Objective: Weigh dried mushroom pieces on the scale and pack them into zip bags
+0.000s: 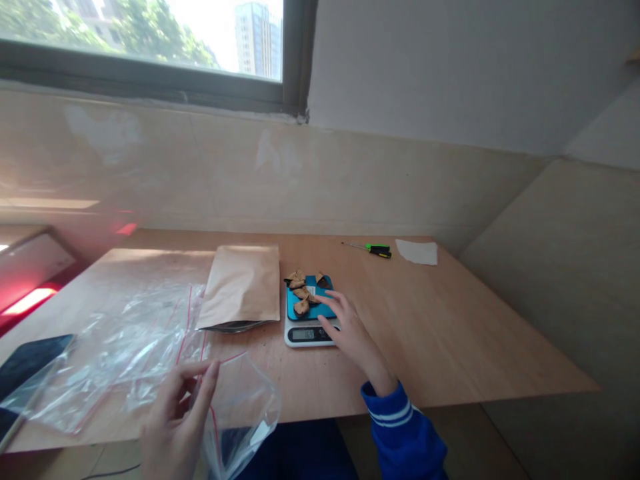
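My left hand (175,420) pinches the red-striped mouth of a clear zip bag (243,413) at the table's near edge. A small kitchen scale (306,333) with a blue top stands mid-table, with several brown dried pieces (301,293) on and beside its platform. My right hand (347,327), in a blue sleeve, rests with fingers spread at the scale's right side, fingertips touching the platform near the pieces. It holds nothing that I can see.
A brown paper pouch (243,287) lies left of the scale. More clear zip bags (125,333) are spread at left, over a dark phone (27,363). A green-handled screwdriver (373,250) and a white paper scrap (417,252) lie at the back. The wooden table (450,333) meets walls behind and right.
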Action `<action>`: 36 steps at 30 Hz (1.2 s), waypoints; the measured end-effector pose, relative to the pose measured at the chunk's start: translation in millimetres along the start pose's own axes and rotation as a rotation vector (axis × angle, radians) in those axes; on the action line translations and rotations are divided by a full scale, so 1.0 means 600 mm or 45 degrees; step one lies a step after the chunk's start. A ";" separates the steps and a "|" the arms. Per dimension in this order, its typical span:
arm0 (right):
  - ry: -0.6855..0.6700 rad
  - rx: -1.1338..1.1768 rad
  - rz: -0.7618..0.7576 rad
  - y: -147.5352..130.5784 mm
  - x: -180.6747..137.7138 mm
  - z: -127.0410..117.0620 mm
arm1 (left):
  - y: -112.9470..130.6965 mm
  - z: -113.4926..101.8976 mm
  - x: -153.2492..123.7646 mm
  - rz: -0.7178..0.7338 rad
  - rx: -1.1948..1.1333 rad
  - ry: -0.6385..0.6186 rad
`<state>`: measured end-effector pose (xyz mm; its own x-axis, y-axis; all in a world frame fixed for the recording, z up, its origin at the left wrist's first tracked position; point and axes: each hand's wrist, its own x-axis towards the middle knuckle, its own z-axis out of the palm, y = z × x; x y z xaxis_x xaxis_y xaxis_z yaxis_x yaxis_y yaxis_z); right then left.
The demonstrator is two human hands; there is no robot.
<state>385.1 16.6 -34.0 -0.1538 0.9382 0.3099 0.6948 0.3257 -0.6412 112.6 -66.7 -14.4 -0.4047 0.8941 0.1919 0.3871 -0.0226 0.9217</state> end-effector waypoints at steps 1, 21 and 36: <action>-0.040 -0.004 -0.020 -0.002 0.008 0.004 | 0.002 0.002 -0.001 -0.009 -0.007 -0.001; -0.103 0.142 -0.044 0.043 0.059 0.037 | 0.002 0.063 0.056 0.173 -0.016 0.052; 0.161 0.660 0.063 -0.016 0.056 0.009 | -0.007 0.061 0.049 0.029 -0.118 0.103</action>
<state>369.6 45.7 -21.3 -0.0214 0.9429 0.3324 0.2563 0.3265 -0.9098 129.6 -24.0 -24.8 -0.4637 0.8539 0.2361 0.3201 -0.0870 0.9434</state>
